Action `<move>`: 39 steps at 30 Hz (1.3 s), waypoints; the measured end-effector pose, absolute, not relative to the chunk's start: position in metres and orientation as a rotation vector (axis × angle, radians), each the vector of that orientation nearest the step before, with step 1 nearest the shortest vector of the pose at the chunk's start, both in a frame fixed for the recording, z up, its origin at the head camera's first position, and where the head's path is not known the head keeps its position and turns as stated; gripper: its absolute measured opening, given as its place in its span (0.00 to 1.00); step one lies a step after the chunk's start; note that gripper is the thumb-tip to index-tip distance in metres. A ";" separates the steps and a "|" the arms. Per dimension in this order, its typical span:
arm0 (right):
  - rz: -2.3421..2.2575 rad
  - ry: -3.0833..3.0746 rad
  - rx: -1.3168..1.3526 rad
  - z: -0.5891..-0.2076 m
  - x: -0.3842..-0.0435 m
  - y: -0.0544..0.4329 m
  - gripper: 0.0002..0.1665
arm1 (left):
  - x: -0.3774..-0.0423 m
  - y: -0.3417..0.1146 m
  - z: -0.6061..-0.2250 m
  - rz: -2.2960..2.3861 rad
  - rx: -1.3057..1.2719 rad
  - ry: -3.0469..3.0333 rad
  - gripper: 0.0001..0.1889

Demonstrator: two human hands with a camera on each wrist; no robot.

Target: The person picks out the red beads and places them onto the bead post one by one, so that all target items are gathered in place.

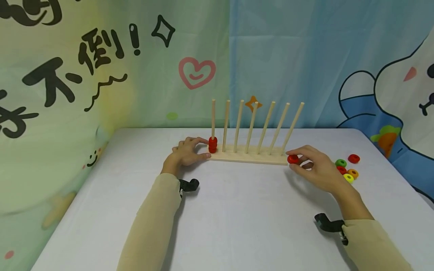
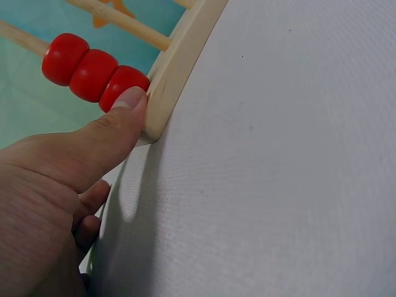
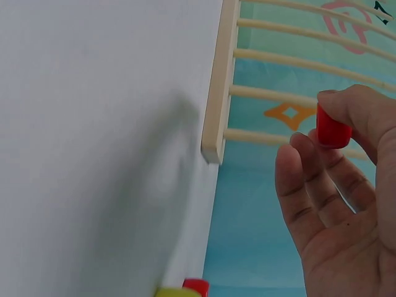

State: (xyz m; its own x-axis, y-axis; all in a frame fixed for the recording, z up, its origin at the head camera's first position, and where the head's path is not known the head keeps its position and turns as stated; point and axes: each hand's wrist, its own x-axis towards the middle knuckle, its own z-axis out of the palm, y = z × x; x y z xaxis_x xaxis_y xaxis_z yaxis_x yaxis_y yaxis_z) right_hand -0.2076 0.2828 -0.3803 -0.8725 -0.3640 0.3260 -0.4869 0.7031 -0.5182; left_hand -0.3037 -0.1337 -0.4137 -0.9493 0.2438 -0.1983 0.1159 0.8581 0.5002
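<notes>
A wooden peg rack (image 1: 247, 158) with a row of several upright pegs stands on the table. Three red beads (image 2: 94, 73) are stacked on its leftmost peg. My left hand (image 1: 188, 151) holds the rack's left end between thumb and index finger; in the left wrist view the thumb lies against the lowest bead and the base. My right hand (image 1: 317, 167) pinches a red bead (image 3: 333, 129) between thumb and index finger, just off the rack's right end in the head view. Its other fingers are loosely bent.
Right of my right hand lie loose beads: green (image 1: 341, 163), red (image 1: 354, 158), orange (image 1: 353, 173), yellow (image 1: 348, 178) and another red one (image 1: 341, 170). A printed curtain (image 1: 288, 56) hangs behind the white table (image 1: 237, 218).
</notes>
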 end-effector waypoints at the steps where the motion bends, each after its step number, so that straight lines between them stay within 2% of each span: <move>1: 0.918 -2.711 0.682 -0.380 -0.208 0.281 0.22 | -0.304 -0.133 -0.414 0.725 0.278 2.779 0.30; 17: 0.996 -2.692 0.678 -0.374 -0.214 0.253 0.21 | -0.303 -0.129 -0.414 0.719 0.298 2.785 0.30; 39: 1.044 -2.576 0.869 -0.348 -0.230 0.213 0.20 | -0.301 -0.133 -0.410 0.732 0.280 2.771 0.30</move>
State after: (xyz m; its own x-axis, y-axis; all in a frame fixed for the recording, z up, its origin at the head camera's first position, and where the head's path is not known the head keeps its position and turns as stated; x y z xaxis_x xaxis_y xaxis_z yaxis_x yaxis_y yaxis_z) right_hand -0.2298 0.2132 -0.3481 -0.7981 -0.4393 0.4123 -0.6024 0.5706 -0.5582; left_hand -0.3007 -0.1332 -0.4103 -0.9473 0.2498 -0.2006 0.1181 0.8544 0.5060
